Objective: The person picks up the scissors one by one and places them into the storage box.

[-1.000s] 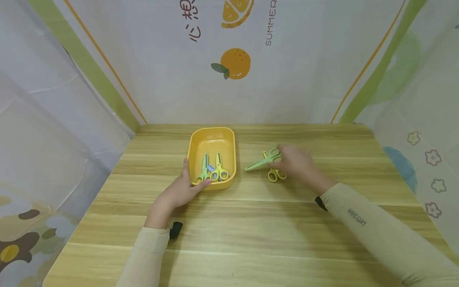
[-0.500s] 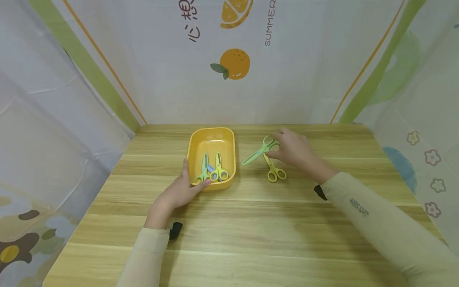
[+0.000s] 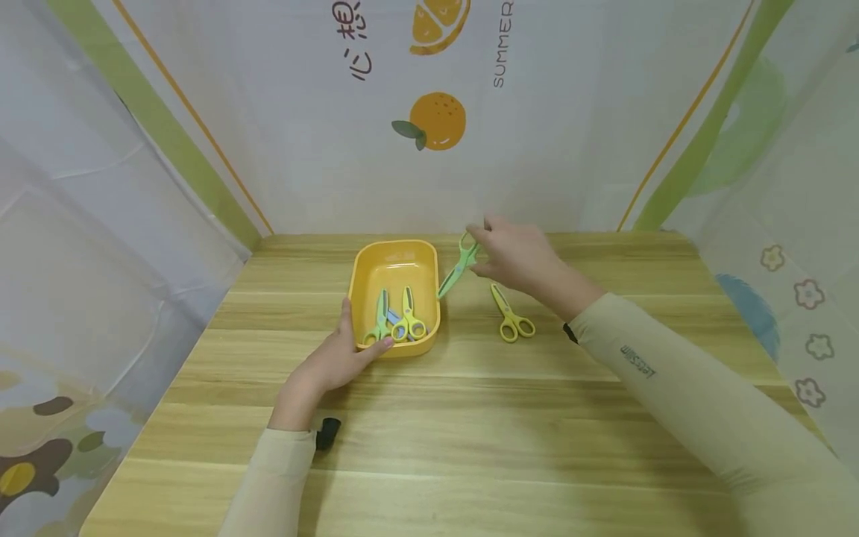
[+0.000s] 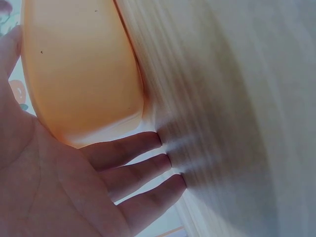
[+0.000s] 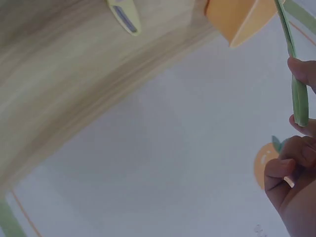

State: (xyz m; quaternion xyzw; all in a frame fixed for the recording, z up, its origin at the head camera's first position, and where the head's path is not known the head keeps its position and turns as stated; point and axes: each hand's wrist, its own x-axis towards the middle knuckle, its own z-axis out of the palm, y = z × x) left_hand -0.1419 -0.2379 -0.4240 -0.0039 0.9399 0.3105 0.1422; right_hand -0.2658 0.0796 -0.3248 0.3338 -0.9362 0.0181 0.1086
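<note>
Tabletop (image 3: 429, 447) meets the white cloth (image 3: 537, 164) just above mid-frame, with wood running down to the lower edge and a strip of it between the yellow tray (image 3: 396, 274) at centre and the yellow scissors (image 3: 511, 316) right of centre. In comes the right hand (image 3: 517, 253) from the right, arm slanting up-left; the left hand (image 3: 332, 358) sits at the tray's lower-left corner. And the grips: thumb and fingers of the right pinch green scissors (image 3: 461, 265) by the handles, blades slanting down-left to the tray's right rim, contact too close to call! The left grasps the tray corner, thumb along the lower rim; inside lie another green pair (image 3: 381, 315), another yellow pair (image 3: 408, 313) and a partly hidden blue piece (image 3: 394, 318)
</note>
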